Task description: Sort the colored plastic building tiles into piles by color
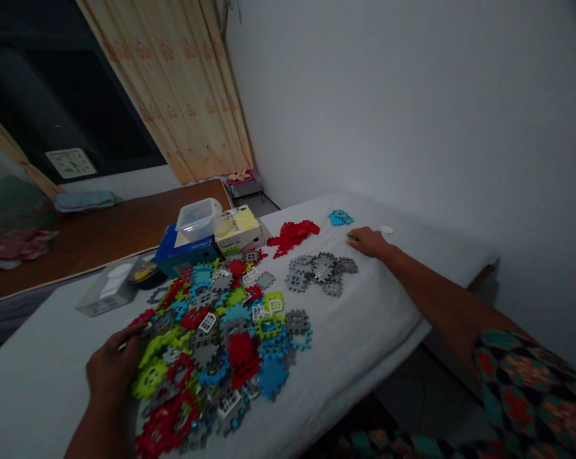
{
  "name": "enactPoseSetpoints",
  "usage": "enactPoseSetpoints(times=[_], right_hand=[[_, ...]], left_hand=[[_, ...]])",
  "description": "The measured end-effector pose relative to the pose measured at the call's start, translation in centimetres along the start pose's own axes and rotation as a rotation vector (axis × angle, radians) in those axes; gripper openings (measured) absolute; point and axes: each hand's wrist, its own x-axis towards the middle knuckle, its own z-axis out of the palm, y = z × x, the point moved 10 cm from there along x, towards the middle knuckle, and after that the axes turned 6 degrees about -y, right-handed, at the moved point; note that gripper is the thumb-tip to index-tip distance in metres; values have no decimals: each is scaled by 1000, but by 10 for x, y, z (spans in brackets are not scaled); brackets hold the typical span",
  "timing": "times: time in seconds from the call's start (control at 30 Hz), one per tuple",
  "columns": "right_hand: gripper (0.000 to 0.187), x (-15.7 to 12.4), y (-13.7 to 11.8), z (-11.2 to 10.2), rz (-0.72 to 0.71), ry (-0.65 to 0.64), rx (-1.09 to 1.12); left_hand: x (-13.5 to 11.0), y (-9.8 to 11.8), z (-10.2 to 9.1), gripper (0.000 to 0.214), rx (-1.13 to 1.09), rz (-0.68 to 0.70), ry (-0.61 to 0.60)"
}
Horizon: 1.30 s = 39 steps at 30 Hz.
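Observation:
A big mixed heap of plastic puzzle-like tiles (216, 338) in red, blue, green, grey and white lies on a white sheet (374, 319). My left hand (113, 366) rests curled on the heap's left edge, fingers among the green tiles. Farther off are sorted groups: grey tiles (319, 271), red tiles (292, 234) and a few blue tiles (340, 218). My right hand (367, 241) is stretched out past the grey group, closed on a small green piece (352, 238) pressed to the sheet.
Behind the heap stand a blue box (178, 252), a clear plastic tub (199, 218), a yellow-white carton (237, 228) and a clear case (106, 290). A small white disc (386, 229) lies by my right hand. The wall rises at right; the bed edge drops at front right.

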Motion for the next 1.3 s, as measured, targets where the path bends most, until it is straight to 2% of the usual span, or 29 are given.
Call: enactPoseSetpoints(times=[0.07, 0.17, 0.27, 0.33, 0.37, 0.43, 0.5, 0.6, 0.67, 0.73, 0.9, 1.0, 1.13, 1.3], right_hand=[[48, -11, -29, -16, -85, 58, -3], [46, -43, -118, -29, -417, 105, 44], [47, -81, -201, -21, -680, 78, 10], [48, -96, -234, -9, -763, 48, -51], [48, -100, -242, -3, -780, 35, -76], [48, -98, -244, 6, -752, 28, -104], [48, -89, -230, 10, -667, 35, -110], [47, -78, -207, 8, -555, 49, -104], [48, -77, -203, 2, -528, 66, -74], [45, -82, -214, -4, -564, 69, 1], [32, -110, -280, 5, -837, -119, 192], [40, -108, -303, 15, -832, -184, 150], [44, -96, -308, 26, -764, -259, 119], [34, -91, -301, 27, -746, -242, 219]], left_hand=[[0, 2, 0, 35, -2, 13, 1], [-4, 6, 0, 38, 6, 42, 7], [-8, 9, 1, 38, 1, 66, 8], [-10, 10, 1, 37, -7, 82, 17], [-9, 10, 2, 36, -7, 90, 22], [-8, 9, 3, 35, -14, 117, 33], [-6, 9, 3, 34, -31, 154, 52], [-4, 8, 5, 33, -58, 179, 74], [-4, 7, 6, 33, -78, 173, 80], [-5, 7, 6, 34, -100, 176, 91], [-8, 11, 5, 36, -121, 187, 94], [-8, 11, 4, 35, -123, 200, 108], [-7, 9, 5, 35, -132, 225, 118], [-5, 11, 6, 34, -119, 221, 108]])
